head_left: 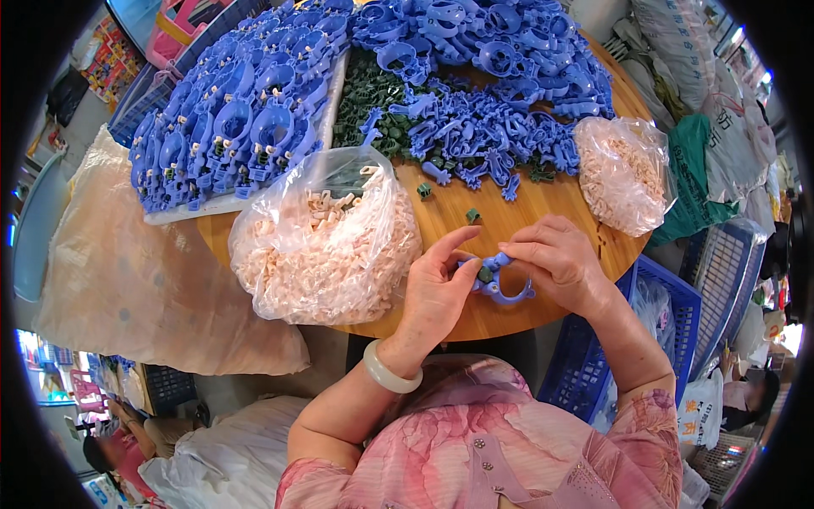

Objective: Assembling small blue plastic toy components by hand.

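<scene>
Close to the table's near edge, my left hand point(437, 284) pinches a blue plastic part with a round ring point(515, 297). A small dark green piece point(485, 274) sits in that part, next to my left fingertips. From the other side, my right hand point(560, 265) closes thumb and fingers on a small blue piece point(502, 260) at the part's upper edge. Whether this piece is joined to the part, I cannot tell. A loose green piece point(473, 216) lies on the wood just beyond my hands, with another green piece point(424, 191) farther left.
Clear bags of pale small parts stand left point(326, 246) and right point(625, 174) on the round wooden table point(543, 212). Blue parts point(487, 136) and green pieces point(369, 106) are heaped behind. A white-edged tray point(182, 216) holds rows of blue assemblies. A blue crate point(678, 293) stands right.
</scene>
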`<state>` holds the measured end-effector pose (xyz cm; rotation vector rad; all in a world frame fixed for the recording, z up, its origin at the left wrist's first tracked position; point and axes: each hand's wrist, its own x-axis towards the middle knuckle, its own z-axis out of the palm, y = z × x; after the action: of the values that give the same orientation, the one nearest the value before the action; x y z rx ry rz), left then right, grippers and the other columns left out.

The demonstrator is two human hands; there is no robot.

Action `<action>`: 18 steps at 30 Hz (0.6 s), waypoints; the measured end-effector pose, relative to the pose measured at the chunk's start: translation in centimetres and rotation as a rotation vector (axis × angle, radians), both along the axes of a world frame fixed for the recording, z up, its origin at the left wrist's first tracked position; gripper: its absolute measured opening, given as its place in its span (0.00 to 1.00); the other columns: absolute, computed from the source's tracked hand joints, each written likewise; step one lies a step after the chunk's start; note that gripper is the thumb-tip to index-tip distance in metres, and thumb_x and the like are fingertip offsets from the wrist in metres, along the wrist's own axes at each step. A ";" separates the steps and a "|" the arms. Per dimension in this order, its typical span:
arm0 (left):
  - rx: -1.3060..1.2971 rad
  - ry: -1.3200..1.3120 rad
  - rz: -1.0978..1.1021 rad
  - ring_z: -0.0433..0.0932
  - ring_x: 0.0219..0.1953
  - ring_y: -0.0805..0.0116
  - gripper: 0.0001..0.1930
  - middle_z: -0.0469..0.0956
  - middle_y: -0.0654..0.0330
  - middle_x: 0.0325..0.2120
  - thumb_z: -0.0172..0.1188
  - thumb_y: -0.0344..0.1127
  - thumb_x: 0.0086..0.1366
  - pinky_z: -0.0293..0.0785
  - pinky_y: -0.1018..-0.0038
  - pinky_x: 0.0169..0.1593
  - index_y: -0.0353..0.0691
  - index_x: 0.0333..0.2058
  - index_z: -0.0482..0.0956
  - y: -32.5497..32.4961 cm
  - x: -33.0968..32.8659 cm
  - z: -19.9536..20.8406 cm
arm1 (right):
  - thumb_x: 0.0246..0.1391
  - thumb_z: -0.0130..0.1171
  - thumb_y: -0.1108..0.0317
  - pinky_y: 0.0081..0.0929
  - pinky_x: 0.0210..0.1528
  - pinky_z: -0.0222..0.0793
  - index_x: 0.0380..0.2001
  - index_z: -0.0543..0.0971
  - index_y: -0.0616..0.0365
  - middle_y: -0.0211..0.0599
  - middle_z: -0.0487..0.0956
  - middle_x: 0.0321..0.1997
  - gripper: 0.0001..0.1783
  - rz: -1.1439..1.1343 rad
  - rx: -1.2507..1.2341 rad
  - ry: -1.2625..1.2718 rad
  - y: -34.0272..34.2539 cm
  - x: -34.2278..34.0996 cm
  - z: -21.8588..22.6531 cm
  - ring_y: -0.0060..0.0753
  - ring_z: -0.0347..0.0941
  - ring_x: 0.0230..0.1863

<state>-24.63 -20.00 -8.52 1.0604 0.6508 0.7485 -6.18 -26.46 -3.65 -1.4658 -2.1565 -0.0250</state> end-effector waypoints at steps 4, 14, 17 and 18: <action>0.059 0.036 -0.051 0.74 0.31 0.80 0.19 0.76 0.63 0.30 0.52 0.23 0.63 0.72 0.84 0.36 0.35 0.54 0.69 0.1 -0.2 0.1 | 0.38 0.65 0.73 0.31 0.35 0.69 0.36 0.80 0.54 0.33 0.78 0.33 0.17 -0.043 -0.057 0.120 -0.2 -0.1 -0.5 0.39 0.74 0.34; 0.046 0.053 -0.060 0.74 0.30 0.81 0.19 0.76 0.64 0.29 0.53 0.22 0.63 0.71 0.85 0.35 0.36 0.53 0.70 0.0 -0.1 0.3 | 0.37 0.66 0.74 0.30 0.35 0.70 0.34 0.80 0.53 0.34 0.78 0.35 0.15 -0.045 -0.021 0.136 -0.3 -0.4 -0.5 0.39 0.74 0.35; 0.052 0.055 -0.060 0.74 0.30 0.81 0.19 0.76 0.64 0.29 0.53 0.22 0.63 0.71 0.85 0.35 0.36 0.53 0.70 0.1 -0.3 0.3 | 0.39 0.65 0.73 0.32 0.36 0.70 0.33 0.80 0.53 0.33 0.77 0.35 0.13 -0.001 -0.026 0.095 -0.1 -0.2 -0.2 0.39 0.73 0.36; 0.051 0.055 -0.060 0.74 0.30 0.81 0.19 0.76 0.64 0.29 0.53 0.22 0.63 0.71 0.85 0.35 0.36 0.53 0.70 0.1 -0.3 0.4 | 0.39 0.65 0.73 0.32 0.37 0.70 0.33 0.80 0.53 0.33 0.76 0.35 0.13 0.001 -0.041 0.097 0.0 -0.1 -0.2 0.39 0.73 0.36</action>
<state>-24.90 -19.90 -8.14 1.1463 0.6472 0.6892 -6.28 -26.42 -3.83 -1.4578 -2.0914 0.0896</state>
